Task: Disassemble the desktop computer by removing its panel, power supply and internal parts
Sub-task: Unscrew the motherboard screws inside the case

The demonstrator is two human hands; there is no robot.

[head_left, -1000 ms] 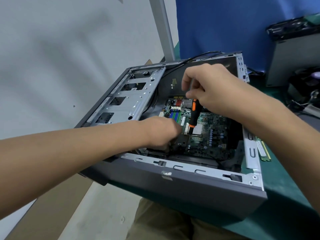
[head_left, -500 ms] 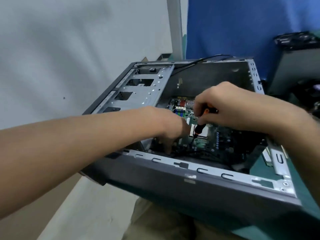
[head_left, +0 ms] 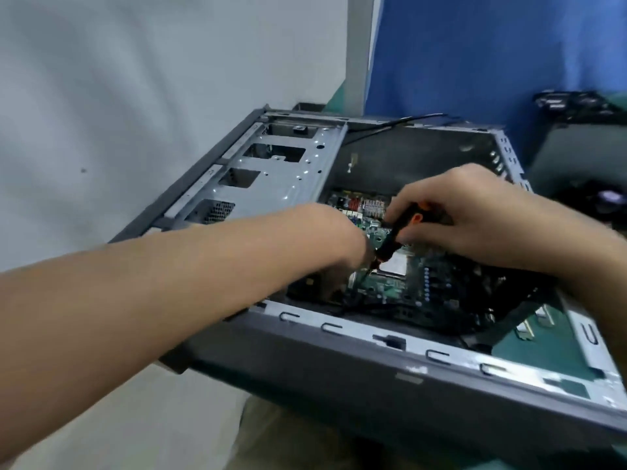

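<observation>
While the right hand (head_left: 475, 215) clasped the screwdriver (head_left: 395, 234), the left hand (head_left: 339, 239), at its 9 o'clock, kept its finger state indiscernible

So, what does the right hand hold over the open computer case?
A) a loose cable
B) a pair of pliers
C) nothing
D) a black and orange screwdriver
D: the right hand grips a black and orange screwdriver, its tip pointing down at the motherboard.
</observation>
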